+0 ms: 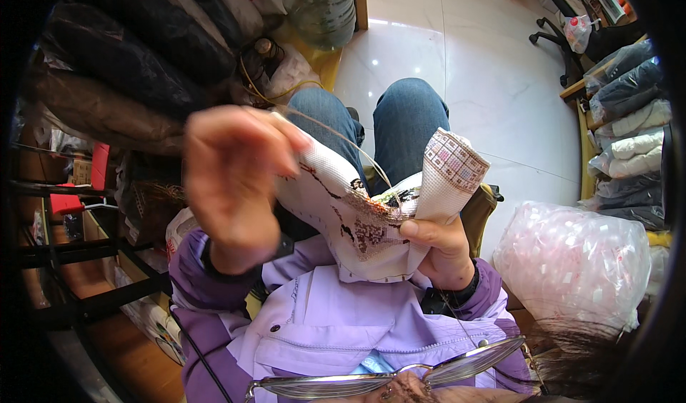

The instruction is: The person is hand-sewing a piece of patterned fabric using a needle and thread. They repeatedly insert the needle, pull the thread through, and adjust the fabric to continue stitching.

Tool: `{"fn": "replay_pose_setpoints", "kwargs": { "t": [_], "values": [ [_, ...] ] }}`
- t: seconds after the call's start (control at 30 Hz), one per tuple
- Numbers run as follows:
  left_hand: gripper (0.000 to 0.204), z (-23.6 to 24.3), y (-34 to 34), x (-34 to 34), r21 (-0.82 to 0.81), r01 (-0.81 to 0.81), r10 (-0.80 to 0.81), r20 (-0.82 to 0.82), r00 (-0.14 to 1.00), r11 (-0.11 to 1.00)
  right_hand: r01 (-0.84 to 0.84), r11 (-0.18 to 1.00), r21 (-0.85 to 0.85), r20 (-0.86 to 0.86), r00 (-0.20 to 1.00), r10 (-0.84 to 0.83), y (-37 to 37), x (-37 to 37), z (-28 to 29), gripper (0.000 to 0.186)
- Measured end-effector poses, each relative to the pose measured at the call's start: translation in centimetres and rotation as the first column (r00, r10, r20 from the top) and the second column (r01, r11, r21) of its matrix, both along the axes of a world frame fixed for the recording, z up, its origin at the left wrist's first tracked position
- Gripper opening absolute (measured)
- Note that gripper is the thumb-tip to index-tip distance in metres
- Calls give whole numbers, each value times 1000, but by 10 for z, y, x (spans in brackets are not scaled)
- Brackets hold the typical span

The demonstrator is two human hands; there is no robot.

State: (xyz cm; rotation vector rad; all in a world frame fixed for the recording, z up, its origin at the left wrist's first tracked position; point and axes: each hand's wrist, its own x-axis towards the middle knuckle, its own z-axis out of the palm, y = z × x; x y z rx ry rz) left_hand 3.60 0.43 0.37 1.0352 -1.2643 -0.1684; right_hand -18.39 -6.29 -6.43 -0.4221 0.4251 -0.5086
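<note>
A piece of white cross-stitch cloth lies in folds above my lap, with dark, brown and orange stitching across its middle. My right hand grips its right side, thumb on top and the other fingers hidden underneath. One end of the cloth, rolled and printed with a coloured square chart, sticks up beyond that thumb. From the stitched area a pale thread arcs up and left to my left hand. That hand is raised and blurred, its fingers curled together at the thread; no needle can be made out.
Bagged dark garments are piled at the far left, beside a large clear plastic jug. A black rack stands at left. Folded, bagged clothes fill a right-hand shelf, with a big plastic bag nearer me.
</note>
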Motion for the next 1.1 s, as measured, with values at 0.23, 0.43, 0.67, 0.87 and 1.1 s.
{"fn": "replay_pose_setpoints", "kwargs": {
  "t": [0.23,0.43,0.67,0.87,1.1],
  "values": [
    [35,-6,27,-37,137,-110,-16,693,721,984,-20,1000,-12,-6,1000,20,-1,-1,0,46],
    [35,-7,26,-42,140,-132,-2,695,719,981,-6,1000,-15,15,1000,6,-1,-1,0,46],
    [35,-11,26,-43,136,-130,0,693,721,982,-6,1000,5,22,1000,6,0,-1,-1,46],
    [36,-9,25,-45,135,-132,-2,705,709,982,-1,1000,8,10,1000,1,0,-2,-2,46],
    [35,-7,30,-56,157,-199,17,743,669,967,43,999,-28,-9,999,-43,3,-2,-3,48]
  ]
}}
